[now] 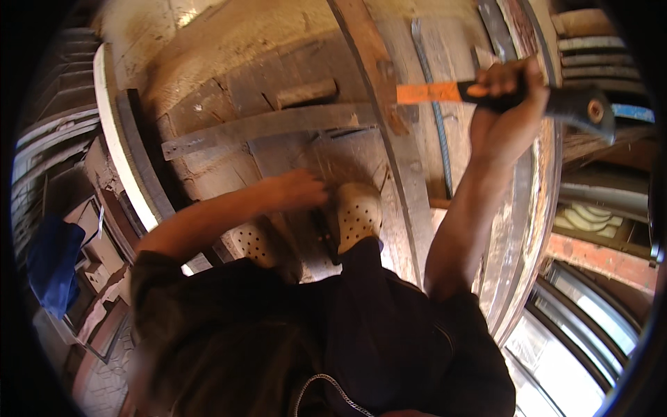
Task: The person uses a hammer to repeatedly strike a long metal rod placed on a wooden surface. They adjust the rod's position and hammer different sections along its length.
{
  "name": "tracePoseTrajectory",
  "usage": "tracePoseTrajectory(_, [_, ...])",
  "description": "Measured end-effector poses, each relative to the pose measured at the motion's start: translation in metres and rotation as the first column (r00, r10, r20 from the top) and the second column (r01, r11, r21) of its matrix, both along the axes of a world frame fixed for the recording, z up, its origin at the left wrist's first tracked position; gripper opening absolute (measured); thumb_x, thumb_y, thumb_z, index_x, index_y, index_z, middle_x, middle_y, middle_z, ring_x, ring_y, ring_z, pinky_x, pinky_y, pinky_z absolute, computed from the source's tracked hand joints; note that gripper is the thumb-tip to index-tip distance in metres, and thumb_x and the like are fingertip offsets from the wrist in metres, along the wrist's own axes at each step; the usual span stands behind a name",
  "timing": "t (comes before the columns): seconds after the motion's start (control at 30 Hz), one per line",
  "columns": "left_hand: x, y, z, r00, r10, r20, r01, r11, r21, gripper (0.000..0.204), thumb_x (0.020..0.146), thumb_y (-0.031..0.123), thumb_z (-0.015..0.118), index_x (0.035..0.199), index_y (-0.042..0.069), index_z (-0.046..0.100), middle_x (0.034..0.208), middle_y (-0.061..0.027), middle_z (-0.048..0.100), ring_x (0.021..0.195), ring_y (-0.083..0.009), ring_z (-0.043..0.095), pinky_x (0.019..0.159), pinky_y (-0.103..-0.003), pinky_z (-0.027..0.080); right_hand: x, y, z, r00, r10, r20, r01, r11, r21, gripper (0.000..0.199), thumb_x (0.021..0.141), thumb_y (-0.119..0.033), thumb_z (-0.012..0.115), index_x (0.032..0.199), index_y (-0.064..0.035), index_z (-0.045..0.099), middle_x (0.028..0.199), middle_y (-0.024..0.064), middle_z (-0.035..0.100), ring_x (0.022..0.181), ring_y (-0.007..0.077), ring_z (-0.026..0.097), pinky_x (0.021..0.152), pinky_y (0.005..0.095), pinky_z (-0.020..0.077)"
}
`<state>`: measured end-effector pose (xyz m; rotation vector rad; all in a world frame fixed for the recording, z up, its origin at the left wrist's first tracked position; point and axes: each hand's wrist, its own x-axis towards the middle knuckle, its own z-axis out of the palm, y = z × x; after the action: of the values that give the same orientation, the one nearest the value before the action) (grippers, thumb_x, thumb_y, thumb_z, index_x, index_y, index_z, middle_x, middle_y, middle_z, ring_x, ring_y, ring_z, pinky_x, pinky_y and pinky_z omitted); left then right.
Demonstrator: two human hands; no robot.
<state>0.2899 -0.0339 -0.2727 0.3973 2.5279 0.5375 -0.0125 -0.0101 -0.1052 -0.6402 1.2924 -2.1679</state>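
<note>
My right hand (511,87) is raised at the upper right and wrapped around the black grip of a hammer (431,92). Its orange shaft points left, and its rusty-looking head overlaps a brown plank. My left hand (299,189) is in the middle, blurred, with its fingers curled in; whatever is in them, if anything, is hidden. Just right of it is my beige clog (359,208) with round holes, and the other clog (251,243) is below my left forearm. A curved wooden strip (271,126) lies beyond my left hand.
Wooden boards (340,156) lie under my feet. A long brown plank (410,174) runs from far to near, and a ribbed metal bar (442,149) lies right of it. A short wood block (306,93) rests farther off. At left are a white-edged board (121,146) and blue cloth (54,264).
</note>
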Motion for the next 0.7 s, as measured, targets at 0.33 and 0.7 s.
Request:
tracePoseTrajectory(0.33, [0.132,-0.090,0.141,0.738,0.541,0.402,-0.444,0.839,-0.314,0.057,0.086,0.037,0.066,0.127,0.001,0.052,0.117,-0.0174,0.058,0.109,-0.0327,0.058,0.097,-0.043,0.043,0.119,-0.004,0.025,0.904,0.332,0.269,-0.276,0.934,-0.227,0.013,0.091,-0.012,0.052,0.080,-0.0104,0.045,0.056,-0.0011,0.040,0.048,0.0094,0.038,0.048,0.0286,0.0357])
tracePoseTrajectory(0.7, [0.177,-0.017,0.142,0.614,0.754,0.235,-0.769,0.638,-0.036,0.048,0.091,0.034,0.061,0.125,0.000,0.053,0.115,-0.0208,0.060,0.104,-0.0405,0.059,0.090,-0.045,0.047,0.197,0.045,-0.122,0.622,0.407,0.669,-0.510,0.859,-0.048,0.017,0.094,-0.020,0.061,0.088,-0.0083,0.050,0.080,0.0019,0.051,0.088,0.0166,0.057,0.081,0.0318,0.0448])
